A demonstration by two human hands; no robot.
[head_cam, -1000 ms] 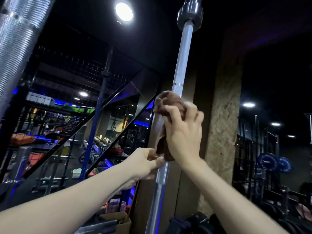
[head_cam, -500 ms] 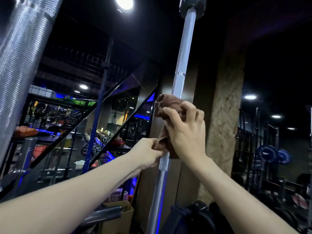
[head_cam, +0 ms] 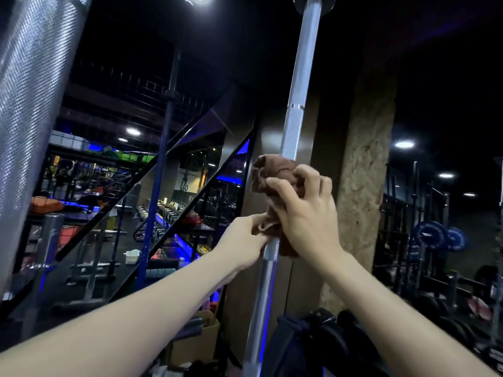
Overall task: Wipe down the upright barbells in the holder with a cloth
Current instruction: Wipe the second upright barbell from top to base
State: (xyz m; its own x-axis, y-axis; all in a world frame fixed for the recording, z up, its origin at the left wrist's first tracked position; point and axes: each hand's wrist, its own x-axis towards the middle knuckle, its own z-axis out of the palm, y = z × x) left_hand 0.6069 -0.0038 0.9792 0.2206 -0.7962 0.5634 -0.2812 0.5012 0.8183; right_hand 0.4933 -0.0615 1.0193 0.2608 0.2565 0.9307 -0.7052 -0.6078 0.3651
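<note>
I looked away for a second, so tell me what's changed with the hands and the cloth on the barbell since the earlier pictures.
Little changed. The right hand still grips the brown cloth wrapped round the upright barbell, and the left hand still pinches the cloth's lower end. The view tilted downward, so the bar's collar now sits at the top edge. No clear slide along the bar.

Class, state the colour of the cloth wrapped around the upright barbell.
Brown; the cloth shows best in the head view.

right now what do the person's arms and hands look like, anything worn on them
Both forearms are bare as far as the view shows: no sleeves, gloves, watch or bands in sight. The left hand and right hand show no rings on the fingers that can be seen. Fingernails look short and unpainted.
</note>
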